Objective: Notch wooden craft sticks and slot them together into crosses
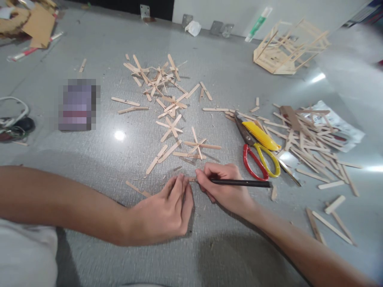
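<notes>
My left hand [166,207] is closed, its fingertips pinching a small wooden craft stick [192,180] that is mostly hidden by the fingers. My right hand [226,187] grips a slim black pen-like tool [242,183], whose working tip is hidden near the stick. Both hands rest low over the grey table, close together. Just beyond them lie a star of crossed sticks [198,144] and a flat stick with pencil-like marks [189,155]. Another stick [138,189] lies partly under my left wrist.
Red-and-yellow-handled scissors [254,149] lie right of my right hand, beside a pile of loose sticks [314,139]. A heap of notched sticks [160,79] is ahead. A hexagonal stick frame [290,50] stands at the back right; a blurred-out purple object [77,104] is at left.
</notes>
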Available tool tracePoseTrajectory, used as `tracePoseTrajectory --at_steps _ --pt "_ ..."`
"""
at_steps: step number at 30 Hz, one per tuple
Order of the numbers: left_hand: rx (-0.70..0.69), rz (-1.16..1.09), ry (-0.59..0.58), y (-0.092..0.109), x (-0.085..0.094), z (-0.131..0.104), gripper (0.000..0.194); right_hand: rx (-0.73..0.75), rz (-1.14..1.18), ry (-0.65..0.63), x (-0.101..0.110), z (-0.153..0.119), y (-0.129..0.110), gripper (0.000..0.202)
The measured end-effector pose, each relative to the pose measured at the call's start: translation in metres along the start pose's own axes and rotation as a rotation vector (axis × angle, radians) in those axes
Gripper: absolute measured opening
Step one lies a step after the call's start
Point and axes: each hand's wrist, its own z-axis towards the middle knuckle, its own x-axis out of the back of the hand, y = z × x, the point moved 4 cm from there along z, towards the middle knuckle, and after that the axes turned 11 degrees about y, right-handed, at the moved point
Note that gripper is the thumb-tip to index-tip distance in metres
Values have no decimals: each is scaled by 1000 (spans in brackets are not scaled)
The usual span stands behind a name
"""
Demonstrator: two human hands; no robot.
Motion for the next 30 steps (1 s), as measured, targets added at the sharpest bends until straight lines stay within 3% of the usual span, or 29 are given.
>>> tracePoseTrajectory --at_steps 20,30 --pt "-11 -2 -17 -1 1 0 32 72 -104 -11 1 2 -2 48" --pt "-7 -4 -1 0 0 0 33 -89 57 -15 2 2 0 44"
